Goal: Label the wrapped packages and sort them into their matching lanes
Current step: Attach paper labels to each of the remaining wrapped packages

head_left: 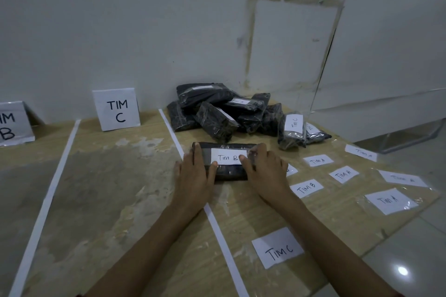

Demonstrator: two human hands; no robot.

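The grey wall (144,31) fills the upper half of the view, and the wooden worktop (108,188) runs out from its foot. Two white strips cut the worktop into lanes, one on the left (45,200) and one down the middle (217,224). A pale tiled floor (410,260) shows past the right edge.

A pile (217,113) of black wrapped parcels sits against the wall, right of the middle strip. At its right edge one parcel (289,137) carries a tag reading TIM C.

Two paper signs lean on the wall. The C sign (116,109), marked TIM C, stands in the lane between the strips. The B sign (12,125) is cut off by the left edge.

The package (231,172) lies crosswise just in front of the pile, its left end close to the middle strip. A white label (226,157) reading TIM B sits on its top.

The left hand (193,176) lies on the package's left end, its fingers straight and its thumb on the label's lower left corner. The right hand (268,171) grips the right end, its fingers bent over the wrap and its thumb on the label's right edge.

Loose slips lie flat on the right of the worktop. A TIM C slip (277,247) is nearest the person and a TIM B slip (306,187) is just beside the right wrist. Several TIM A slips (391,200) lie farther right.
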